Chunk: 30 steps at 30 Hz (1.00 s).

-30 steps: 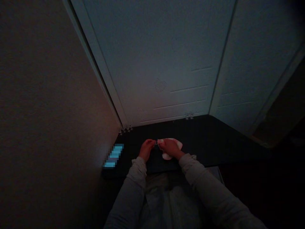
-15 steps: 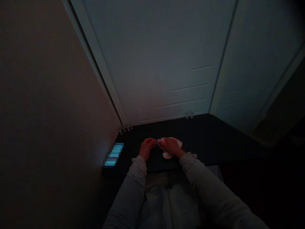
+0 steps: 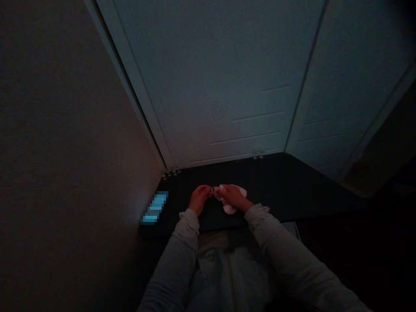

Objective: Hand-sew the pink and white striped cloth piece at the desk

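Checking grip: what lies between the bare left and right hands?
The head view shows a small, shiny, dark item and part of a pinkish, soft-looking piece.

pinkish and white on the held item (image 3: 230, 209), black across the table (image 3: 276, 186), striped hearts (image 3: 218, 111) on the panel (image 3: 208, 73).

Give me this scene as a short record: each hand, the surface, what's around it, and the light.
Left hand: fingertips at a small dark item, too dim to identify
Right hand: gripping a pink item, perhaps cloth
Surface: black table
Table's left end: pixelated blue thing
Behind: pale panel with heart patterns
Light: dim
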Each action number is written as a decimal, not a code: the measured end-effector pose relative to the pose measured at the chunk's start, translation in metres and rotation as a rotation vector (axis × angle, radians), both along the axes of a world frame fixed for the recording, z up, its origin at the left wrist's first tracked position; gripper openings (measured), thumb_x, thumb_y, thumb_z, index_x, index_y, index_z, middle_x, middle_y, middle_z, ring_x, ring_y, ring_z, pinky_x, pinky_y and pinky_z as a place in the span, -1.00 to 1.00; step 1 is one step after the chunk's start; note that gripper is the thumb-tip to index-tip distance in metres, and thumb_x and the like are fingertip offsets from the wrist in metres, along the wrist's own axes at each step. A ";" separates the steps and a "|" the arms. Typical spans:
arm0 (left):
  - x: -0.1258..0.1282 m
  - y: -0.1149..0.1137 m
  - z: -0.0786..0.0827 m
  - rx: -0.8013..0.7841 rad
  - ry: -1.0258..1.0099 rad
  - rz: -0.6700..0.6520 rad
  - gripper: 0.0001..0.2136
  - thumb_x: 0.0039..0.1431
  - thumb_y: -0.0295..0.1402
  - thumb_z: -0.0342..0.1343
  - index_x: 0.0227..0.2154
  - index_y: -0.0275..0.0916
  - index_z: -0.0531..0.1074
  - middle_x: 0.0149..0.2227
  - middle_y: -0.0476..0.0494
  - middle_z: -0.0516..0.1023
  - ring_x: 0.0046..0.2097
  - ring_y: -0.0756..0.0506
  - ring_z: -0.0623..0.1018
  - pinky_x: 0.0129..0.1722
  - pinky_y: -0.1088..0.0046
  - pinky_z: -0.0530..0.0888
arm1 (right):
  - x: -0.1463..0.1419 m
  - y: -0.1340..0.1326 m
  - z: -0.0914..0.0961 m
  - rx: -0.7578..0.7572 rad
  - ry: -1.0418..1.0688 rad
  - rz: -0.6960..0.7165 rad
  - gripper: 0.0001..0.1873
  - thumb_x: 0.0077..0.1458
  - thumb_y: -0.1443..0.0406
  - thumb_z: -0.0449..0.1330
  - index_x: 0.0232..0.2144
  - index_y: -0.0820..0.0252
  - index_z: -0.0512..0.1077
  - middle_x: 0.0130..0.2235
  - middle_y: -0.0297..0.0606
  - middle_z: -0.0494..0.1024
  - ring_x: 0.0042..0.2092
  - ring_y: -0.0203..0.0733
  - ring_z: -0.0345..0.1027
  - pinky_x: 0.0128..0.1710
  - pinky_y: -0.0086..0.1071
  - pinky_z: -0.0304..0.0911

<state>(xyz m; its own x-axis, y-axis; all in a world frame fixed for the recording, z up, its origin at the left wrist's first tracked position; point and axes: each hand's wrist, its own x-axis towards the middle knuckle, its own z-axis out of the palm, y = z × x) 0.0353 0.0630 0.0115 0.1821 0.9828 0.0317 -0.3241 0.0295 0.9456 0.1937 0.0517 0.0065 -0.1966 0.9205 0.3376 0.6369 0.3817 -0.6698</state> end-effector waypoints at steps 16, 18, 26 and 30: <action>0.001 0.000 0.000 0.014 -0.012 -0.007 -0.78 -0.19 -0.32 0.14 -0.43 -0.31 0.34 -0.43 -0.09 0.41 -0.41 0.04 0.40 -0.39 0.50 0.30 | -0.001 -0.002 0.003 -0.096 0.063 -0.016 -0.67 -0.01 0.25 -0.13 -0.56 0.29 0.36 -0.55 -0.30 0.40 -0.49 -0.35 0.19 -0.53 -0.52 0.00; 0.001 0.000 0.001 0.008 -0.009 0.003 -0.78 -0.19 -0.32 0.14 -0.43 -0.31 0.34 -0.43 -0.09 0.41 -0.41 0.04 0.41 -0.39 0.50 0.31 | -0.001 -0.003 0.004 -0.108 0.074 0.016 -0.62 0.02 0.22 -0.17 -0.55 0.30 0.36 -0.56 -0.29 0.40 -0.49 -0.35 0.20 -0.52 -0.52 0.01; 0.001 0.000 0.001 -0.007 -0.003 0.015 -0.78 -0.21 -0.33 0.15 -0.44 -0.31 0.33 -0.45 -0.07 0.40 -0.43 0.05 0.40 -0.40 0.50 0.30 | 0.000 -0.004 0.003 -0.096 0.087 0.098 -0.45 0.08 0.11 -0.27 -0.55 0.30 0.39 -0.56 -0.29 0.41 -0.49 -0.35 0.22 -0.48 -0.50 0.04; 0.000 0.000 0.001 0.000 -0.017 0.013 -0.77 -0.21 -0.32 0.15 -0.45 -0.30 0.33 -0.45 -0.06 0.39 -0.43 0.05 0.39 -0.39 0.50 0.30 | -0.001 -0.005 0.005 -0.093 0.066 0.066 -0.43 0.06 0.06 -0.25 -0.57 0.29 0.39 -0.56 -0.29 0.40 -0.49 -0.35 0.22 -0.49 -0.50 0.03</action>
<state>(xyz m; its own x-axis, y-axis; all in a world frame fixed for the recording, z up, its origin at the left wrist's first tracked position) 0.0356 0.0635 0.0123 0.1685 0.9851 0.0347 -0.3403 0.0251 0.9400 0.1931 0.0467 0.0111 -0.2381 0.9342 0.2657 0.5657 0.3557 -0.7440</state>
